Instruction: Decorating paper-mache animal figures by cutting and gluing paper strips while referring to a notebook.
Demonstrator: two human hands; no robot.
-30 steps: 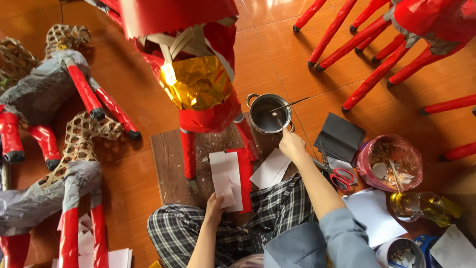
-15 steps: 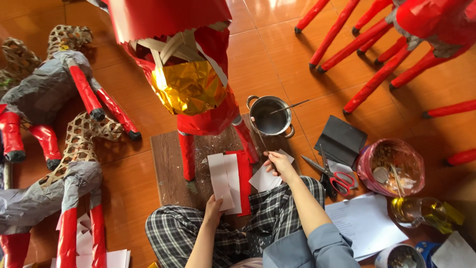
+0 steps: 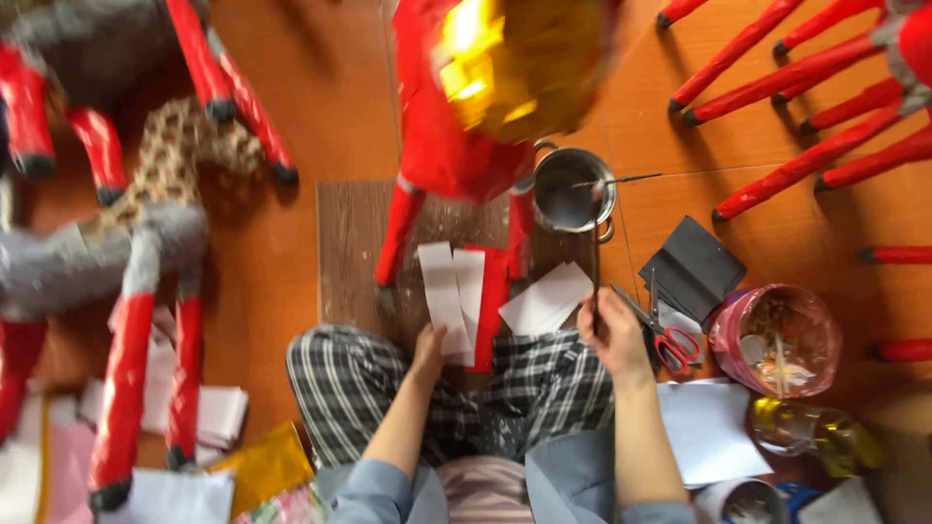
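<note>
While our left hand (image 3: pixel 427 346) pinched the white paper strips (image 3: pixel 449 296) lengthwise on the wooden board (image 3: pixel 348 243), our right hand (image 3: pixel 614 335) gripped a thin brush (image 3: pixel 595 277), its handle pointing toward the nearby steel pot (image 3: pixel 573 189).

The red and gold paper figure (image 3: pixel 485 87) is motion-blurred, cut off at top.

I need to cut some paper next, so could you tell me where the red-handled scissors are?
In the head view, the red-handled scissors lie on the floor just right of the person's right hand, between it and the pink bucket, below the black sheets.
</note>
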